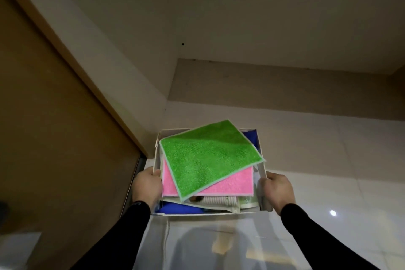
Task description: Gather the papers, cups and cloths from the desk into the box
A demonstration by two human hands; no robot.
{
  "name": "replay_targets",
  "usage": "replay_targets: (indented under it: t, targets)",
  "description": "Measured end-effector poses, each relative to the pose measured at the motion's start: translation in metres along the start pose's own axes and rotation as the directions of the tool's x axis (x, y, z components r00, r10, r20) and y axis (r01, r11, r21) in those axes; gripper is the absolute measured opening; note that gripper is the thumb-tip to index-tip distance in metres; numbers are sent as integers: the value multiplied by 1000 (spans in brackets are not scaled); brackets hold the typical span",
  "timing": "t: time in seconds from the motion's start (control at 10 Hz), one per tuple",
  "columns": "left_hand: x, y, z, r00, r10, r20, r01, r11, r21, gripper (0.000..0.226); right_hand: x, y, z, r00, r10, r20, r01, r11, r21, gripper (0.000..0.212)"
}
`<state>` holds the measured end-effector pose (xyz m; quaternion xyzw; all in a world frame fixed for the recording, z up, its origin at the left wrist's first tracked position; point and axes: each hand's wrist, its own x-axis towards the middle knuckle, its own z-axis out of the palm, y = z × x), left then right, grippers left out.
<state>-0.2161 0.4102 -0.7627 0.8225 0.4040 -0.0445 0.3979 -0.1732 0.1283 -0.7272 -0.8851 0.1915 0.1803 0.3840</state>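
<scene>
A white box point(210, 213) is held out in front of me above a glossy tiled floor. My left hand point(147, 185) grips its left wall and my right hand point(277, 190) grips its right wall. On top of the contents lies a green cloth point(208, 155), tilted and poking over the rim. Under it sits a pink cloth point(232, 184). Below them I see a white ribbed cup point(219, 200) lying on its side, pale papers point(248, 203) and something blue point(177, 208) at the near left corner, with more blue at the far right.
A brown wooden door point(54, 138) and its frame stand to the left. Beige walls meet in a corner behind the box. The white tiled floor point(339, 171) spreads to the right and below, with a light reflection on it.
</scene>
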Motion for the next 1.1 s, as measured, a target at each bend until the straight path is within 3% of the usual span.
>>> replay_targets:
  t: [0.2,0.3,0.4,0.5,0.6,0.7,0.8,0.9,1.0,1.1]
  targets:
    - [36,-26,37,992,120,-33,-121,992,-28,26,28,28,39,998,29,-53,-25,997,71,25]
    - [28,-34,36,994,106,-9,-106,994,-8,31,26,41,40,992,127,-16,-124,985,116,24]
    - [2,-43,28,989,-78,123,66,993,98,56,16,45,38,955,253,156,-277,948,160,16]
    - [-2,-41,26,955,-183,233,224,960,-166,55,20,28,37,940,277,199,-313,932,182,9]
    - [27,-34,36,974,-119,194,180,924,-338,43,33,15,44,960,249,132,-281,841,462,20]
    - [44,-16,42,999,-44,27,50,942,-331,37,51,-3,60,964,251,84,-254,790,557,25]
    - [53,3,35,1000,-13,24,22,902,-430,26,67,-26,66,988,148,52,-152,819,554,38]
    - [62,10,30,996,1,91,47,854,-519,25,70,-41,58,993,96,70,-119,853,508,38]
    - [58,10,28,999,32,44,-14,932,-362,21,71,-40,49,987,99,129,-145,894,424,51]
    - [41,23,26,992,113,-60,-121,980,-159,33,69,-47,32,997,73,-8,-67,948,311,59]
